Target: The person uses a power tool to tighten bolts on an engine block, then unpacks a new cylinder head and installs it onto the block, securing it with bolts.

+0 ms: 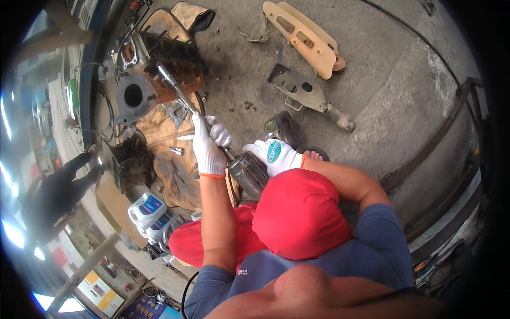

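Observation:
My left hand (210,146), in a white knitted glove, is wrapped round the long extension bar of an impact wrench (248,173). My right hand (279,157), gloved too, closes on the wrench's handle, and a dark battery-like block (283,129) shows just beyond it. A shiny socket (167,75) at the bar's far end lies over a rusty brown manifold (159,90) with a round dark opening; whether it touches is unclear. Beside my left hand, a flat metal gasket (178,112) and a loose socket (177,151) rest on a stained tan sheet (172,175).
Dark engine castings (130,162) stand to the left, near white jugs (146,210). A tan bracket (305,40) and a grey bracket (308,93) lie ahead on concrete. Small nuts (248,105) are scattered. A metal frame (441,141) borders the right; a dark-clothed person (58,189) appears left.

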Demonstrator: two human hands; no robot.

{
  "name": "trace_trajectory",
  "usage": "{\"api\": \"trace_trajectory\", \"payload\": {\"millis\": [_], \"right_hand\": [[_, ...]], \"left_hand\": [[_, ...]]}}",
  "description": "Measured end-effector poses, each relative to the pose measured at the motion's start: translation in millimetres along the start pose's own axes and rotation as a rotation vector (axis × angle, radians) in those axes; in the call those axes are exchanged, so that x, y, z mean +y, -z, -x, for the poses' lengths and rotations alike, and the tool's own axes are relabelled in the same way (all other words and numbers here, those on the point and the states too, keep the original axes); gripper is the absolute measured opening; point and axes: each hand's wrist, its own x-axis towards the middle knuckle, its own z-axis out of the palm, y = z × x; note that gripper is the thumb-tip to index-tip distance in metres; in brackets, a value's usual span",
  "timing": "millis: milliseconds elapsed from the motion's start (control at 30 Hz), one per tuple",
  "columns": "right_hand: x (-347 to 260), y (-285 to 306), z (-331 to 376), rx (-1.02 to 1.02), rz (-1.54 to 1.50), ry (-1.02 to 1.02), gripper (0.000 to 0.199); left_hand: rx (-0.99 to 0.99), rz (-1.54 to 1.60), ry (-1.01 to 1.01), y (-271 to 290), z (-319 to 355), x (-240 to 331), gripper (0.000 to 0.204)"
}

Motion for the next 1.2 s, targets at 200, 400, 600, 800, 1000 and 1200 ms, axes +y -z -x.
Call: {"api": "trace_trajectory", "payload": {"millis": [200,400,600,800,1000,1200], "right_hand": [[5,-4,-2,0.035,-0.171,0.036,0.094],[15,-27,-4,0.192,-0.262,0.091,0.099],[12,-27,-15,0.02,-0.047,-0.025,0.063],[3,-28,-12,0.072,-0.194,-0.011,0.057],[1,-28,-13,0.003,-0.094,-0.007,0.056],[-4,-27,-5,0.042,-0.156,0.027,0.037]], "left_hand": [[-0.429,0.348,0.15,14,-13,3,0.049],[-0.395,0.381,0.114,5,-17,-1,0.048],[0.212,-0.203,-0.057,-24,-1,7,0.047],[0.217,-0.208,-0.061,-27,-2,8,0.049],[0.202,-0.209,-0.03,-13,-4,12,0.053],[0.175,-0.181,-0.03,-19,-2,12,0.053]]}}
